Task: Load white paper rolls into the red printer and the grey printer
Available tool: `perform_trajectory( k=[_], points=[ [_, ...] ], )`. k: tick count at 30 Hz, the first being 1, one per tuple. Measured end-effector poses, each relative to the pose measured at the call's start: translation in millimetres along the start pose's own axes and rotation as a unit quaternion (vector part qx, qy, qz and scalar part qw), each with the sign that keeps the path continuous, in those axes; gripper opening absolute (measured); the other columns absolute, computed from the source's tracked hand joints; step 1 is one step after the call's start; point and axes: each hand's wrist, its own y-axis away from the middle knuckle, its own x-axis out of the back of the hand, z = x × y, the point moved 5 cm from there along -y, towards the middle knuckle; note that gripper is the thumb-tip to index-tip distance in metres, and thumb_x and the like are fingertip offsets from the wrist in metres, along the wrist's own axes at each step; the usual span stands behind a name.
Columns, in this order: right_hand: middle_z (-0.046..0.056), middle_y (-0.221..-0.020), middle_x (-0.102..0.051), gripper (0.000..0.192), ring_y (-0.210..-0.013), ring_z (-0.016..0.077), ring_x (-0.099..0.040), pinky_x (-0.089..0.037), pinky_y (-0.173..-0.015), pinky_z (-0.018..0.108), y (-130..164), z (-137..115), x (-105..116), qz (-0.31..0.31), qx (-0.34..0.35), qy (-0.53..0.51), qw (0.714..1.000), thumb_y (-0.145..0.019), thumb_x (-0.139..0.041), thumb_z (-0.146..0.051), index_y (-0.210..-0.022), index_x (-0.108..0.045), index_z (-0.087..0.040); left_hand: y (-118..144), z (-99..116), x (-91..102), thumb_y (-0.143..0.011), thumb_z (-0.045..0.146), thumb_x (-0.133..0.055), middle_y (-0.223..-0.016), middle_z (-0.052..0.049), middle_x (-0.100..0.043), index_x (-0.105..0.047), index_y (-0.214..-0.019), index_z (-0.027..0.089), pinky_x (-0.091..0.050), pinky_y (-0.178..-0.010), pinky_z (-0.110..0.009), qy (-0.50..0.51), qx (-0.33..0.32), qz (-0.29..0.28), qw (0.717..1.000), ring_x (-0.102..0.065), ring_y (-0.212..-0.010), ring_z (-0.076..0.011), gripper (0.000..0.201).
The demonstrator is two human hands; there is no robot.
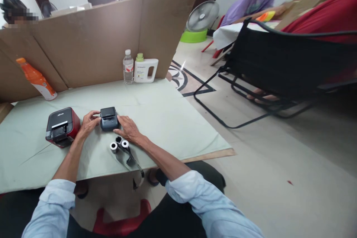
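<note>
Small dark printer (108,118) on bench (167,119), near front edge, between both hands. Left hand (89,122) touching its left side, fingers curled on casing. Right hand (126,128) pressed on right side; grip of both closed around printer. Three paper rolls (119,144) just before it, touching right wrist. Red printer (61,126) beside left hand.

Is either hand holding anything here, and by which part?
Both hands hold the small dark printer by its sides as it sits on the table: left hand on its left side, right hand on its right.
</note>
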Motion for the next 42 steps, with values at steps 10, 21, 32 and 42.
perform_trajectory(
  k=[10, 21, 32, 42],
  points=[
    [0.022, -0.146, -0.057, 0.070, -0.128, 0.0343, -0.053, -0.045, -0.108, 0.049, 0, 1, -2, 0.004, 0.006, 0.000, 1.000, -0.096, -0.068, -0.043, -0.153, -0.046, -0.011, -20, 16, -2.8, -0.063, 0.050, -0.083, -0.104, -0.010, -0.076, -0.074, -0.101, 0.016, -0.056, -0.080, -0.031, -0.084, -0.064, 0.010, 0.994, -0.071, -0.098, -0.0260, 0.052],
    [0.022, -0.145, -0.058, 0.069, -0.126, 0.0338, -0.054, -0.045, -0.106, 0.049, 0, 2, -3, 0.010, 0.012, -0.002, 1.000, -0.095, -0.068, -0.044, -0.153, -0.047, -0.012, -20, 23, -1.7, -0.066, 0.042, -0.083, -0.137, -0.014, -0.066, -0.073, -0.125, 0.019, -0.057, -0.093, -0.039, -0.129, -0.094, -0.078, 0.984, -0.069, -0.113, -0.0303, 0.064],
    [0.022, -0.144, -0.058, 0.071, -0.126, 0.0342, -0.054, -0.045, -0.107, 0.049, 0, 2, -2, 0.013, 0.013, -0.004, 1.000, -0.095, -0.069, -0.044, -0.153, -0.047, -0.011, -25, 28, -3.2, -0.074, 0.043, -0.078, -0.126, -0.013, -0.072, -0.075, -0.121, 0.017, -0.056, -0.085, -0.034, -0.151, -0.098, -0.067, 0.981, -0.071, -0.100, -0.0262, 0.054],
    [0.022, -0.145, -0.058, 0.070, -0.126, 0.0343, -0.054, -0.045, -0.107, 0.048, 0, 3, -3, 0.016, 0.014, -0.007, 1.000, -0.095, -0.069, -0.044, -0.153, -0.047, -0.012, -31, 38, -7.7, -0.072, 0.033, -0.079, -0.126, -0.011, -0.072, -0.076, -0.118, 0.020, -0.056, -0.095, -0.036, -0.237, -0.136, -0.092, 0.957, -0.069, -0.101, -0.0253, 0.049]
  ],
)
